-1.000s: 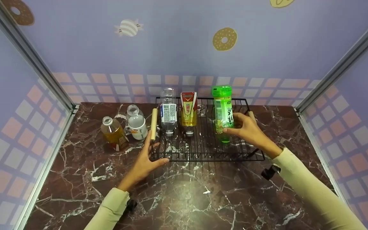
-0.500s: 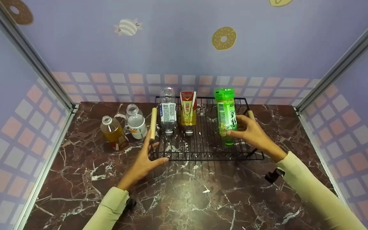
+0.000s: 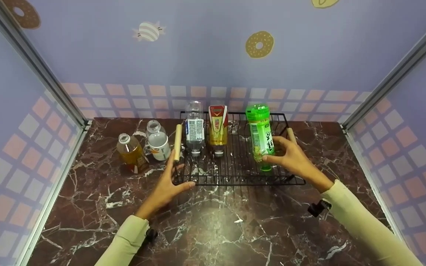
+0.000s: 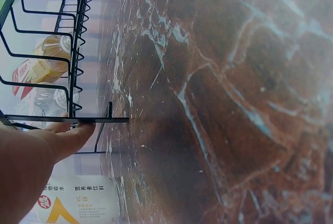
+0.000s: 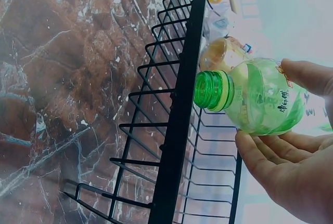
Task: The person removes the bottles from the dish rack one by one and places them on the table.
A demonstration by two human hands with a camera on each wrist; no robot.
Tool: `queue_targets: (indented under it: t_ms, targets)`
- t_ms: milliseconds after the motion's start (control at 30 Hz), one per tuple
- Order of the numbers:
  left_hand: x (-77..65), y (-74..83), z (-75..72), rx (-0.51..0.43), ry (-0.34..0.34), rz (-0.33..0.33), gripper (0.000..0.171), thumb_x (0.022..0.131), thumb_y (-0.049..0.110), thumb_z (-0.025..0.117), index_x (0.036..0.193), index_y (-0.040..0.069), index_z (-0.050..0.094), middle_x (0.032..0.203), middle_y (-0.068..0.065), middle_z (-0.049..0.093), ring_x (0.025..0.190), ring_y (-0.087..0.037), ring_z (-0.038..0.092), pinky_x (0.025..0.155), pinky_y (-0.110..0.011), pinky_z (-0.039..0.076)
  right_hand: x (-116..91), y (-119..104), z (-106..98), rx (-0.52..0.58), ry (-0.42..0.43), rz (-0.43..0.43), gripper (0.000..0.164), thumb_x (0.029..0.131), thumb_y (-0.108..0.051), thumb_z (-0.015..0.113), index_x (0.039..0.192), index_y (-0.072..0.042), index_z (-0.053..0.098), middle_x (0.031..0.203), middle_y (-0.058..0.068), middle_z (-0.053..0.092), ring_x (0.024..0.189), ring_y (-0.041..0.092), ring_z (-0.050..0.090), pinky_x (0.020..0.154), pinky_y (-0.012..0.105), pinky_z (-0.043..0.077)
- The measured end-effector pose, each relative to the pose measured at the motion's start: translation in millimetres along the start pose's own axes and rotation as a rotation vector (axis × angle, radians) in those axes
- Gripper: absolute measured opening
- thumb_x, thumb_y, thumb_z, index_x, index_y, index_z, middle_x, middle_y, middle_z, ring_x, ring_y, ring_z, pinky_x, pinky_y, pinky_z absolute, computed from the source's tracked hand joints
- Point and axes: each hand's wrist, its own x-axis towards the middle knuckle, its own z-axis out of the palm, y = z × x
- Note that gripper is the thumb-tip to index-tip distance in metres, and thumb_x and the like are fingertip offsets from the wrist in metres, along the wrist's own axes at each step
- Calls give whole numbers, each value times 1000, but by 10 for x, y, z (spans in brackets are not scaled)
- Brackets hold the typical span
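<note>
In the head view, my right hand [image 3: 290, 157] grips a green plastic bottle [image 3: 261, 135] between thumb and fingers, its base up and its neck down over the right part of a black wire rack [image 3: 235, 181]. The right wrist view shows the bottle's threaded green neck [image 5: 213, 90] uncapped, close to the rack's bars. My left hand [image 3: 165, 190] holds the rack's left end, below a pale wooden handle [image 3: 178, 142]. In the left wrist view its fingers [image 4: 78, 135] meet the rack's lower bar. A clear bottle [image 3: 195, 129] and a red-and-yellow bottle [image 3: 218, 127] stand neck-down in the rack.
Left of the rack, an amber bottle [image 3: 132, 154] and a clear bottle with a white label [image 3: 158, 142] stand upright and uncapped on the marbled tabletop [image 3: 213, 225]. A patterned wall [image 3: 213, 55] rises close behind the rack, with side panels at both ends.
My right hand has lowered the green bottle slightly toward the front of the rack, after a small shift right. The left hand, rack and other bottles stay where they were.
</note>
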Motion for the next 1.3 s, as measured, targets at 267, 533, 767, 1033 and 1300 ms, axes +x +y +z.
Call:
queue_targets:
  t_ms: [267,533,767,1033,1300]
  targets:
    - [-4,-9,-6,14,1,-8,133,87,20,96,179,32,0,171,-37,32,158,-48,39,127,-68,34,-75,-64,4,-34,7,2,79,93,-19,92,157,7,52,176,34,-17,124,40,71,94,21,61]
    - [-1,-14,-8,1,-5,11,130,90,16,94,179,28,0,179,-32,14,160,-47,36,130,-65,31,-132,-106,-7,-27,-2,-34,76,94,-19,91,157,4,54,178,34,0,123,39,73,94,22,62]
    - [-4,1,-1,-3,-5,19,130,89,15,94,179,27,0,179,-32,11,160,-47,37,130,-65,31,-169,-108,7,-48,0,-48,76,92,-17,92,155,5,56,177,35,-11,121,37,74,94,22,62]
    - [-6,16,-2,3,-8,14,131,89,17,94,179,28,0,179,-32,13,159,-46,38,129,-65,33,-196,-120,16,-59,-9,-42,77,91,-20,93,155,4,57,177,32,-18,121,36,73,96,24,62]
    - [-1,8,-7,1,-2,-6,131,88,17,95,179,30,1,176,-35,21,159,-46,38,128,-66,34,-238,-155,55,-61,-20,-78,74,90,-18,93,153,4,60,177,28,-24,120,35,73,96,24,62]
